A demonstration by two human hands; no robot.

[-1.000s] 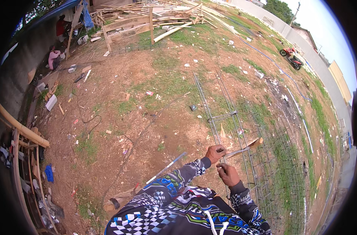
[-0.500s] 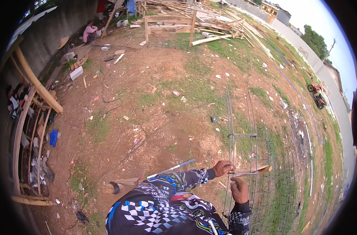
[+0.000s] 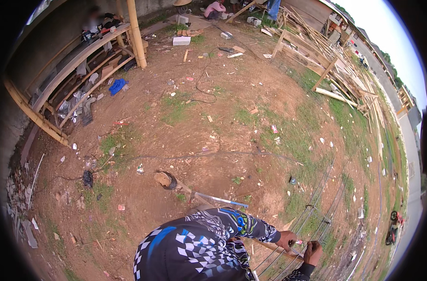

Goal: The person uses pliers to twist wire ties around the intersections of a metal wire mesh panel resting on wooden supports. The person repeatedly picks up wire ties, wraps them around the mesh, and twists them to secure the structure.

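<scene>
A cage of thin steel rods [image 3: 310, 206] runs away from me at the lower right, with cross ties joining its long bars. My left hand [image 3: 286, 240] is at the cage's near part, fingers curled inward. Just to its right my right hand [image 3: 312, 252] is closed, thumb and fingers pressed together. Whatever either one pinches is too small to make out. Below the hands, a wooden beam [image 3: 275, 247] passes under the rods, partly hidden by my sleeve. A blue and white strip [image 3: 221, 200] lies left of my left forearm, near a log end with a black band [image 3: 164, 179].
A bamboo and wood bench frame [image 3: 82, 65] stands at the upper left, with a blue cloth [image 3: 117, 86] on the ground beside it. Timber and poles [image 3: 335, 61] are piled at the far right. A person in pink [image 3: 215, 9] crouches far off. Cables and litter dot the soil.
My view has swung left, so the scene has shifted right and tilted. Both hands remain close together at the steel cage, now lower in the picture.
</scene>
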